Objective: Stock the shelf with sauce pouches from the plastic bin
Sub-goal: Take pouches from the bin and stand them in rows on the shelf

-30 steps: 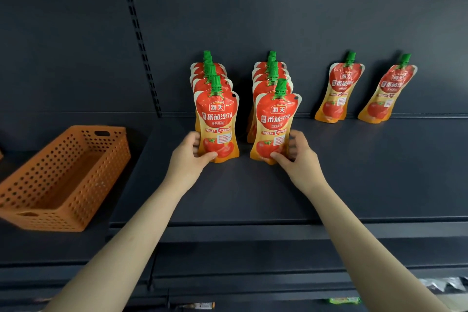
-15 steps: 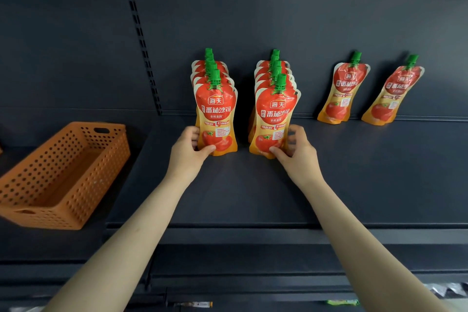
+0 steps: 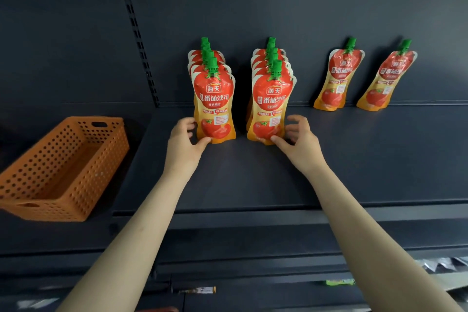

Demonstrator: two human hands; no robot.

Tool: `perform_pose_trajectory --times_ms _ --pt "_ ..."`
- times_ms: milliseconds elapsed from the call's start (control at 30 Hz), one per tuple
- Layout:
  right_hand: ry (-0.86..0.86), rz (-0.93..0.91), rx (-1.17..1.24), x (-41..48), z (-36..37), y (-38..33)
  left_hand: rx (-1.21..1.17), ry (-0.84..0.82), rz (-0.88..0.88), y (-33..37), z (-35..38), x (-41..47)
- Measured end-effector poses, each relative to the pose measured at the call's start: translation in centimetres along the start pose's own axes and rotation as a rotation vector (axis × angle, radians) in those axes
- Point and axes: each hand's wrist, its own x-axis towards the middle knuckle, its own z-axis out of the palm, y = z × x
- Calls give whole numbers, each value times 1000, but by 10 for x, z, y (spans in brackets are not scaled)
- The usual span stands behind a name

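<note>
Dim, even light on dark shelving, soft blur throughout, wide-angle bending at the edges

Bare forearms [image 3: 141,210], L hand [image 3: 183,139], R hand [image 3: 298,139] — both bare

Right hand [image 3: 298,139] has loosened its grip — fingers spread; right front pouch [image 3: 271,106] sits further back.

The shelf [image 3: 354,159] is a flat, dark grey board with a dark back wall [image 3: 278,7]. On it stand 2 rows of red and orange sauce pouches with green caps, each pouch close behind the next. The left row [image 3: 214,106] and the right row [image 3: 272,106] are near each other but not touching. Further right, a leaning pouch [image 3: 338,78] rests back on the wall, and the last pouch [image 3: 387,78] leans the same way. An orange bin [image 3: 63,167] full of holes sits on the next board [image 3: 76,238] to the left.
</note>
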Motion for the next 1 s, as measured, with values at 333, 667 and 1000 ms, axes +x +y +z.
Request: perform_pose_trajectory --times_ms 333,667,1000 --pt "116 -54 -389 -64 -181 36 199 -86 375 98 51 -66" --pt "359 274 -678 -255 -415 175 141 -526 714 258 306 -227" --pt "361 830 -556 -409 -493 344 258 -1095 812 295 526 -383"
